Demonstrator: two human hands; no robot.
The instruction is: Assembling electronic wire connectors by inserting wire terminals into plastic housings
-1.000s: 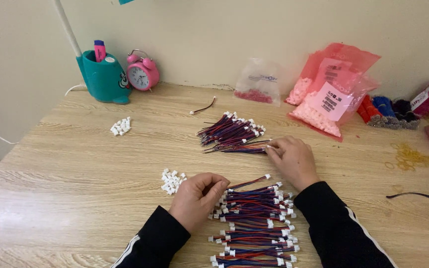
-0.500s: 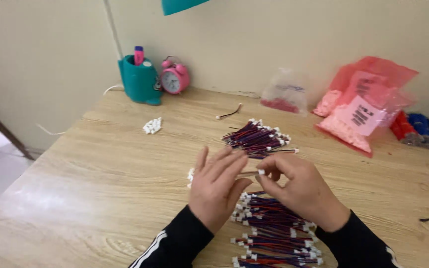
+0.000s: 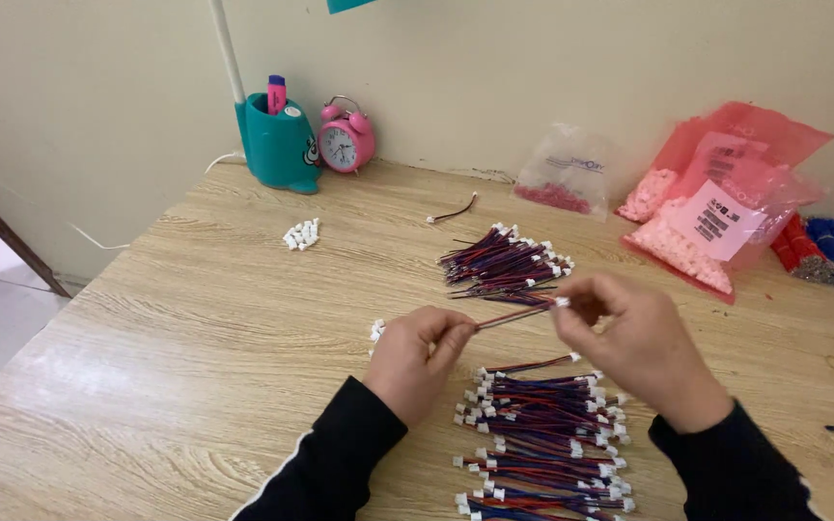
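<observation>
Short wire lead [image 3: 516, 315] spans above the surface [image 3: 195, 318], pinched at each end by left hand [image 3: 417, 357] and right hand [image 3: 629, 338]; judged light, limp, best held by its connector ends.

Light wood-grain table [image 3: 195, 318]. Landmark: pink alarm clock [image 3: 346, 137] at back edge. Teal pen holder [image 3: 279, 145] just left of it; white connector cluster [image 3: 301, 234] in front; loose wire bundle [image 3: 504, 265] front-right; pink bags [image 3: 716, 198] far right.
</observation>
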